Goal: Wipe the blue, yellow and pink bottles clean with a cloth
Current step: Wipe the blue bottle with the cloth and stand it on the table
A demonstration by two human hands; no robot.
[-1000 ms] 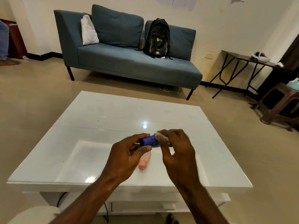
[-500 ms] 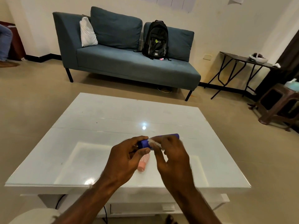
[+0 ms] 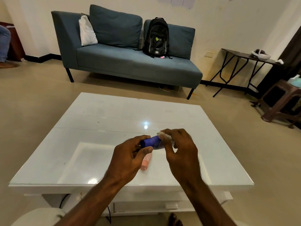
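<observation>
My left hand [image 3: 128,159] grips the near end of a small blue bottle [image 3: 151,141], held sideways above the white glass-topped table [image 3: 101,121]. My right hand [image 3: 180,154] pinches a small white cloth [image 3: 165,136] around the bottle's far end, which is hidden under the cloth and fingers. A pink bottle [image 3: 145,163] lies on the table just below my hands, partly covered by my left hand. No yellow bottle shows in this view.
A blue-grey sofa [image 3: 130,62] with a black backpack [image 3: 156,38] and a white pillow stands behind the table. A dark folding table [image 3: 244,56] and a brown stool [image 3: 280,101] are at the right. A person's leg shows at the far left.
My right hand with the cloth slid along the blue bottle towards my left hand, then back out over the far end. My left hand kept its grip.
</observation>
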